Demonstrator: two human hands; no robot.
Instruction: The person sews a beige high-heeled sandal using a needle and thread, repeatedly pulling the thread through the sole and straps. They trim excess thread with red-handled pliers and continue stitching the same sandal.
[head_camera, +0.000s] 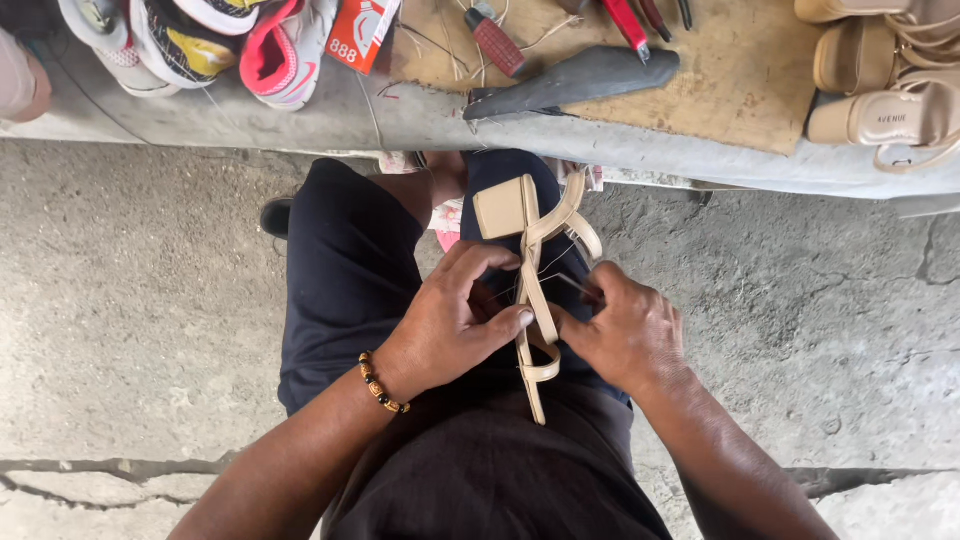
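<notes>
While it's lying across the lap, both hands are working the beige block-heeled strappy sandal (530, 290). Left hand (450, 320) is pinching its sole edge; right hand (625, 335) is pinching thin thread (570, 283). Stitching's looking unfinished, I'd guess.

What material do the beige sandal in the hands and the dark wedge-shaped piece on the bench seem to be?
Beige sandal: probably leather or a synthetic imitation; smooth matte straps bend without creasing, block heel covered the same. Dark wedge-shaped piece: likely rubber or metal; dull grey-black, no shine. Left hand and right hand hold the sandal.

Cracked grey concrete floor (150, 330), raised concrete ledge (330, 120) along the top, worn brown board (740, 70) on it, daylight
</notes>
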